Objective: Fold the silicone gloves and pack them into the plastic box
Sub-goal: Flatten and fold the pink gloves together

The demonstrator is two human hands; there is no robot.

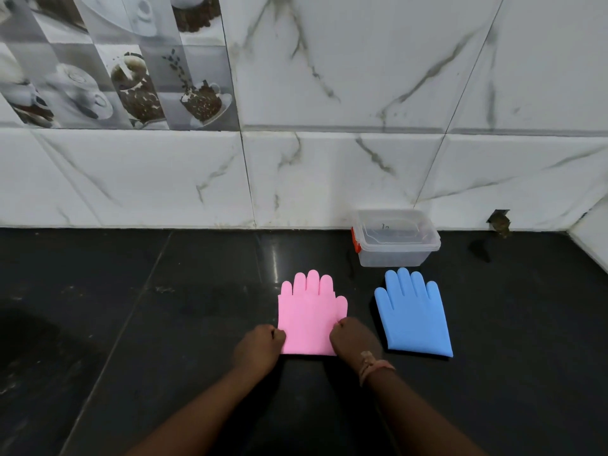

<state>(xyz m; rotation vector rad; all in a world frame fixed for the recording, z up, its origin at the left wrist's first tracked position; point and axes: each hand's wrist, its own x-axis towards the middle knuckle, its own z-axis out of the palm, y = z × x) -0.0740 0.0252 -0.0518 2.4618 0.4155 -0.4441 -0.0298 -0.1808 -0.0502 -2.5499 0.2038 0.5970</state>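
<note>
Pink glove (307,315) lies flat, fingers pointing away from you; your left hand (260,348) and right hand (353,339) pinch its near side edges. Fold it forward, toward the lidded box (396,238).

I have a single view, from the wide-angle camera worn on the person's head. It looks forward and steeply down onto the dark countertop (164,291), close above both forearms, and faces the marble-tiled wall (362,93) straight ahead. The lens bends the wall's lines at the edges.
</note>
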